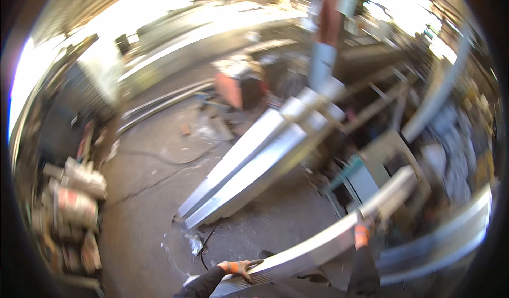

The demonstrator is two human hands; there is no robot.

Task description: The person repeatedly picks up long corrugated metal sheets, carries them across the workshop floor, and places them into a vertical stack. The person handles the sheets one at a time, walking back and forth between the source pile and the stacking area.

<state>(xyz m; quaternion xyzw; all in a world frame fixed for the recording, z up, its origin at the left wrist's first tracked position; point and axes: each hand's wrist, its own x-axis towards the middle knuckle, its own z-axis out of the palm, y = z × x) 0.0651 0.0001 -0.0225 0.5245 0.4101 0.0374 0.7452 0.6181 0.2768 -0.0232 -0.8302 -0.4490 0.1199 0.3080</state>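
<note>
A long, pale metal profile (pixel 318 247) with a ribbed side runs slantwise in front of me, from the lower middle up to the right. My left hand (pixel 241 270), in an orange and grey work glove, grips it near its lower end, with the thumb apart over the top edge. Further up its length my right hand (pixel 363 230), gloved the same way, is closed around it; motion blurs those fingers. Beyond lies a stack of similar shiny long profiles (pixel 241 173), slanting away to the upper right.
A red box-like object (pixel 238 86) stands past the stack. Sacks (pixel 77 205) are piled at the left. A teal-framed cabinet (pixel 360 181) sits close to the profile's far end. More metal lengths (pixel 440 245) lie at the right, and a dark cable (pixel 207 247) crosses the floor.
</note>
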